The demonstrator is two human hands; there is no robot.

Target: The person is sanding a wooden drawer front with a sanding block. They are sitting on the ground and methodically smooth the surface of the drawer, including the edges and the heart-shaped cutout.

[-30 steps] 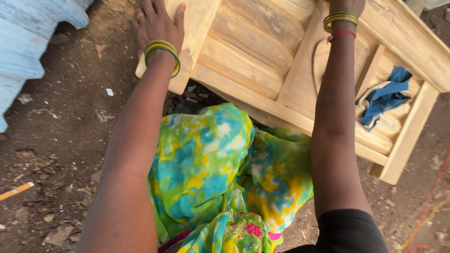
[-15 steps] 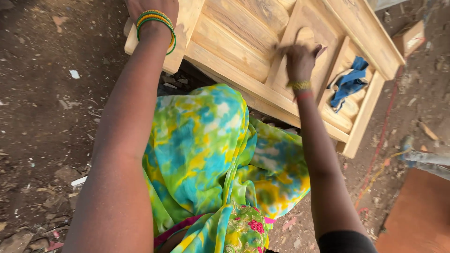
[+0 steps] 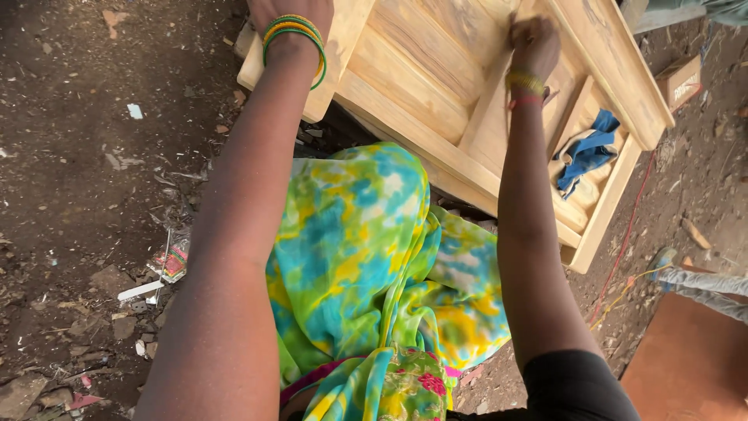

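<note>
The left hand (image 3: pixel 292 12) rested on the wooden frame's (image 3: pixel 421 78) left corner, its grip cut off, so I cannot tell. The right hand (image 3: pixel 534 43), grip closed narrow, pressed on a far slat.

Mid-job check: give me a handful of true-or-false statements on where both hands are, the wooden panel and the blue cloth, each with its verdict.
1. The left hand rests on the wooden panel. True.
2. The right hand holds the blue cloth. False: the cloth lies apart, in a recess of the panel.
3. The right hand presses on the panel's wood. True.
4. The panel stands on a tiled floor. False: it lies on bare dirt ground.
5. Both wrists are bare. False: each wears bangles.
</note>
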